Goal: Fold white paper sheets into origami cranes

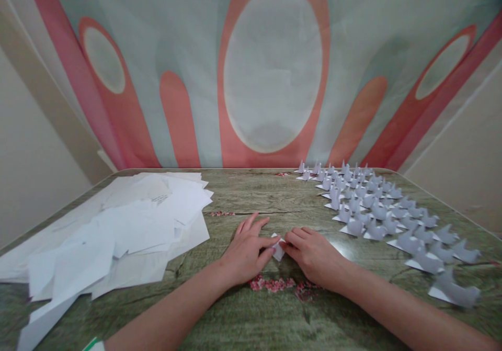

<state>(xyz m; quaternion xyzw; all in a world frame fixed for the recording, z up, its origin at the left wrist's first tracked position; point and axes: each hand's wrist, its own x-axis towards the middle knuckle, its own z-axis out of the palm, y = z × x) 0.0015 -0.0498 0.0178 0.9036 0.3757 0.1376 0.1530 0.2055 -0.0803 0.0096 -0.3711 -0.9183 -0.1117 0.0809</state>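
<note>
A small folded piece of white paper (278,250) lies on the wood-patterned table between my two hands. My left hand (249,249) rests beside it with the fingers spread, its index finger and thumb touching the paper's left side. My right hand (308,250) has its fingers curled and pinches the paper's right edge between thumb and index finger. Part of that edge is hidden under the right fingertips. Pink printed blossoms (272,284) show on the tabletop just in front of the paper.
Loose white paper sheets (145,228) are piled on the left side of the table (251,189). Many folded white paper birds (376,210) stand in rows along the right, the nearest bird (457,289) close to my right forearm. A printed cloth (274,68) hangs behind the table.
</note>
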